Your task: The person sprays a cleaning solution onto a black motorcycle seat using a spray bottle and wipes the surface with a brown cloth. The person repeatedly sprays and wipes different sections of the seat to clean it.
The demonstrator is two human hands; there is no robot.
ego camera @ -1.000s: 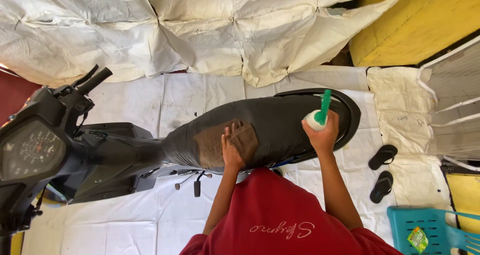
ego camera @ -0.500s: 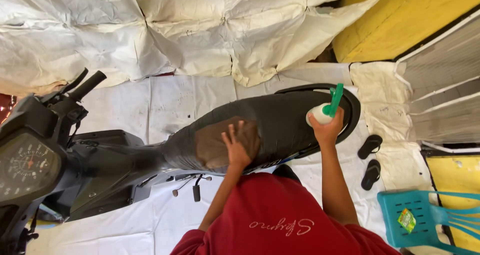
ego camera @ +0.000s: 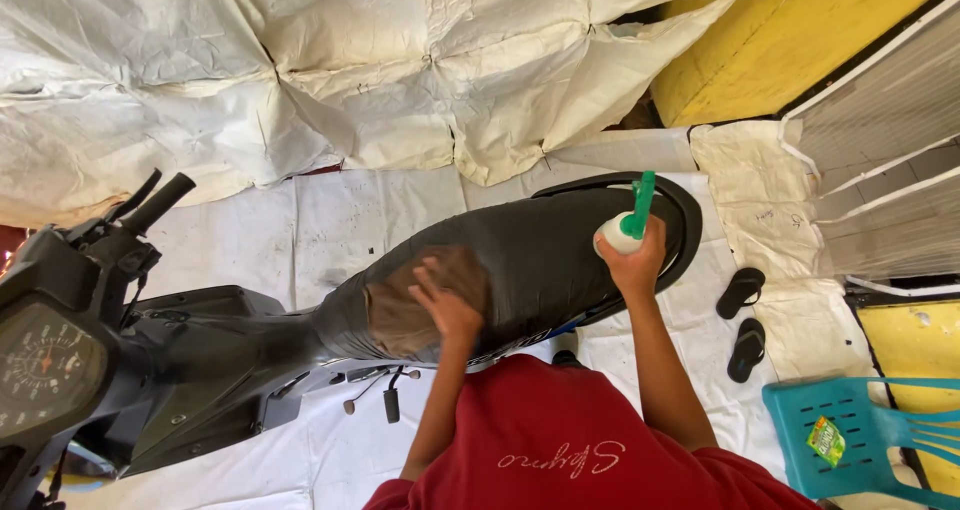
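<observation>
A black motorcycle seat (ego camera: pixel 540 260) stretches across the middle of the head view. My left hand (ego camera: pixel 447 308) lies flat with spread fingers on a brown cloth (ego camera: pixel 405 305) pressed against the front half of the seat. My right hand (ego camera: pixel 636 262) is closed around a white spray bottle with a green nozzle (ego camera: pixel 632 220), held upright over the rear end of the seat. My red shirt fills the lower edge of the view.
The motorcycle's handlebar (ego camera: pixel 150 205) and round speedometer (ego camera: pixel 40 365) are at the left. White sheets (ego camera: pixel 330 80) cover the floor and wall. Two black sandals (ego camera: pixel 742 320) lie at the right, beside a teal plastic chair (ego camera: pixel 870 425) holding a small green packet (ego camera: pixel 826 440).
My left hand has slid a little along the cloth toward the front of the seat. My right hand still holds the bottle over the seat's rear. The view has shifted slightly.
</observation>
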